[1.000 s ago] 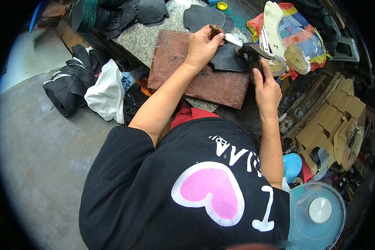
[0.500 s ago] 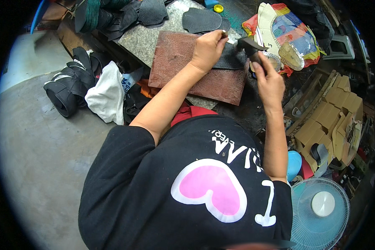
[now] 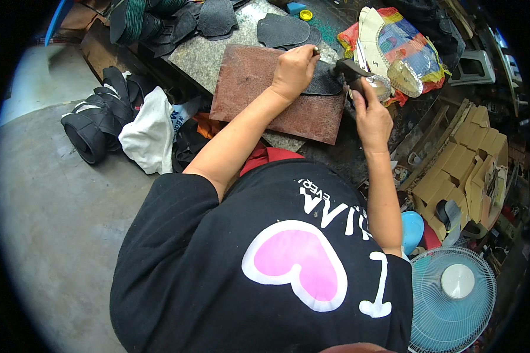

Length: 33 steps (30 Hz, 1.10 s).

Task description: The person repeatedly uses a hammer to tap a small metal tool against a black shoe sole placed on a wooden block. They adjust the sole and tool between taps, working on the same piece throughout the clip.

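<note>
Slab of reddish stone (image 3: pixel 259 88) is lying across the worktop (image 3: pixel 206 56), its long axis running left to right. Dark leather piece (image 3: pixel 327 82) is resting at the slab's far right corner, just beyond the left hand (image 3: pixel 292 72), whose curled fingers are pinching a thin tool against it. Hammer (image 3: pixel 352 72) is hanging just right of the leather, gripped in the closed right hand (image 3: pixel 371 117). Since half a second ago, the hammer head is sitting closer to the leather.
</note>
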Motion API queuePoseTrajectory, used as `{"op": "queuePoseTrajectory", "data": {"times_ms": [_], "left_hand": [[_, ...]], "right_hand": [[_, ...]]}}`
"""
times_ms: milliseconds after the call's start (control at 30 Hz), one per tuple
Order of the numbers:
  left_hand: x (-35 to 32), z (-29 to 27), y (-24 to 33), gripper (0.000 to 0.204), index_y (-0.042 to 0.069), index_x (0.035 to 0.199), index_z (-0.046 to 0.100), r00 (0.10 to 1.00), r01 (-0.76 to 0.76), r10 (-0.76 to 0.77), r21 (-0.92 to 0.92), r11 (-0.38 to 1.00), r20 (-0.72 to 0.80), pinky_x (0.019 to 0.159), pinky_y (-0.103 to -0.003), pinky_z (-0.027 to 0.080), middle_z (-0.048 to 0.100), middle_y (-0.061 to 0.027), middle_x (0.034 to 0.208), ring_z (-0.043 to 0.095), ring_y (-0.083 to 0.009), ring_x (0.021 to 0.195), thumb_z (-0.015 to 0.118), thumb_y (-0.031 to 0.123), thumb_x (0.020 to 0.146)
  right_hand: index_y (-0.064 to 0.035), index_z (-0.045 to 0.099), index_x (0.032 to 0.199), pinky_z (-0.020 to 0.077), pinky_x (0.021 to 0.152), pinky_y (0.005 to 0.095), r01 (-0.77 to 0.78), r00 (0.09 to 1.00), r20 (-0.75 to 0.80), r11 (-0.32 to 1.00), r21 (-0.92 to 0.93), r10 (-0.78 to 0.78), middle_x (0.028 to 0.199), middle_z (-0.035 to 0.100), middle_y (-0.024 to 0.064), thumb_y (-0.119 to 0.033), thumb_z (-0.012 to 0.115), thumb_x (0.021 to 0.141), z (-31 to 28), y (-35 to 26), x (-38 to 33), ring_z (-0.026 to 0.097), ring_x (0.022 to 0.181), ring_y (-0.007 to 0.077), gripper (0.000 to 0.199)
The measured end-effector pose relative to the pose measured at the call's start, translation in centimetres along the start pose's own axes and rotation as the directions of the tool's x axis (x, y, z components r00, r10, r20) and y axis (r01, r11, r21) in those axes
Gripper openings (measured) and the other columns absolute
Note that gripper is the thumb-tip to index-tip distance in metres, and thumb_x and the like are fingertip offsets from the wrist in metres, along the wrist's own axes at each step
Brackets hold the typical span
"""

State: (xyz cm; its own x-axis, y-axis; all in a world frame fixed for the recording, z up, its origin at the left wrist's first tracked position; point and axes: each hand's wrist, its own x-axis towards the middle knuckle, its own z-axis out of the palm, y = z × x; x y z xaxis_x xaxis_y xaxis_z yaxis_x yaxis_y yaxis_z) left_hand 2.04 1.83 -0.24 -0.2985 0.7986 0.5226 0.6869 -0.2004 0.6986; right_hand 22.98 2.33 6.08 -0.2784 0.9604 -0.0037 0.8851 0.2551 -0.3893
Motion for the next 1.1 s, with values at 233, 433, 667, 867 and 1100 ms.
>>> {"op": "queuePoseTrajectory", "data": {"times_ms": [233,433,667,867,1100], "left_hand": [[-0.3,0.3,-1.2,0.009,-0.003,0.091,0.063,0.851,0.458,-0.513,-0.643,0.614,0.116,0.067,-0.025,0.056,0.071,-0.0086,0.083,0.07,-0.0127,0.073,0.064,0.006,0.09],[-0.2,0.1,-1.0,0.01,-0.003,0.098,0.065,0.881,0.463,-0.445,-0.479,0.746,0.159,0.07,-0.022,0.056,0.07,-0.0067,0.088,0.069,-0.0105,0.078,0.063,0.006,0.093],[0.5,-0.4,0.0,0.012,-0.001,0.095,0.063,0.993,0.087,-0.082,-0.056,0.995,0.08,0.066,-0.031,0.054,0.069,-0.0138,0.085,0.069,-0.0227,0.074,0.066,0.008,0.088],[0.8,0.4,1.0,0.015,0.001,0.092,0.06,0.981,-0.171,0.164,0.061,0.983,0.106,0.072,-0.041,0.051,0.064,-0.0181,0.083,0.064,-0.0355,0.081,0.067,0.01,0.084],[0.1,0.4,0.2,0.011,-0.001,0.094,0.06,0.997,-0.07,0.067,0.076,0.995,0.042,0.067,-0.035,0.054,0.068,-0.0165,0.086,0.068,-0.0297,0.075,0.065,0.007,0.088]], "right_hand": [[-0.025,0.058,0.129,0.0527,0.07,0.0449,0.017,0.999,-0.048,1.0,0.011,-0.017,0.093,0.07,0.0157,-0.045,0.056,0.094,1.3,-0.2,-0.6,0.068,0.084,0.0357,0.041],[-0.0263,0.058,0.129,0.0526,0.069,0.0456,0.024,0.997,-0.073,0.999,0.023,-0.022,0.09,0.07,0.016,-0.047,0.055,0.093,2.3,0.6,-0.6,0.068,0.082,0.0366,0.041],[-0.0097,0.055,0.132,0.049,0.063,0.0296,0.119,0.986,-0.157,0.889,0.443,-0.054,0.086,0.067,0.0092,-0.028,0.056,0.099,-3.9,-2.8,0.4,0.06,0.069,0.0169,0.038],[-0.005,0.05,0.134,0.0484,0.063,0.0241,0.569,0.76,-0.614,0.677,0.468,-0.213,0.086,0.065,0.0105,-0.019,0.057,0.099,-5.2,-4.4,0.2,0.059,0.07,0.0117,0.038],[-0.0243,0.06,0.128,0.0526,0.069,0.044,0.016,1.0,-0.008,1.0,-0.01,-0.016,0.092,0.07,0.0158,-0.044,0.056,0.094,0.5,0.1,-1.1,0.068,0.081,0.0356,0.04]]}}
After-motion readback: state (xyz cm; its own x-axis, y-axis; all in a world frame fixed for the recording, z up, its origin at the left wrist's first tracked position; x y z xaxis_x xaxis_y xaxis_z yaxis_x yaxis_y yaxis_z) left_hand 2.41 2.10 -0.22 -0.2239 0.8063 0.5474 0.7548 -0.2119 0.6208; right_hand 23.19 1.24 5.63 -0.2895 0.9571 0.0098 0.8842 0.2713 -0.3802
